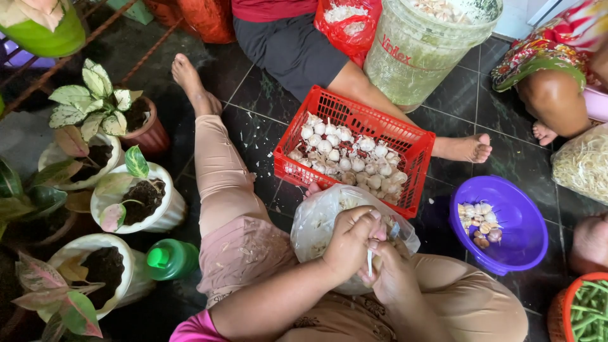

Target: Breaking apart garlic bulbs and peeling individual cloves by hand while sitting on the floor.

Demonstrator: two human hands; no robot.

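Note:
My left hand (350, 242) and my right hand (394, 273) are pressed together over my lap, above a clear plastic bag (320, 218) of garlic peels. The fingers pinch a garlic clove (377, 257), and a thin pale strip of skin (370, 262) hangs down between the hands. Just beyond the bag stands a red plastic basket (405, 137) holding several whole garlic bulbs (345, 155). To the right, a purple bowl (516, 218) contains several peeled cloves (479, 221).
Another person sits across from me, a bare foot (465, 149) beside the basket. A large pale bucket (421, 47) and a red bag (348, 22) stand behind. Potted plants (114, 126) and a green bottle (170, 258) line the left. Green beans (589, 310) fill a tub at bottom right.

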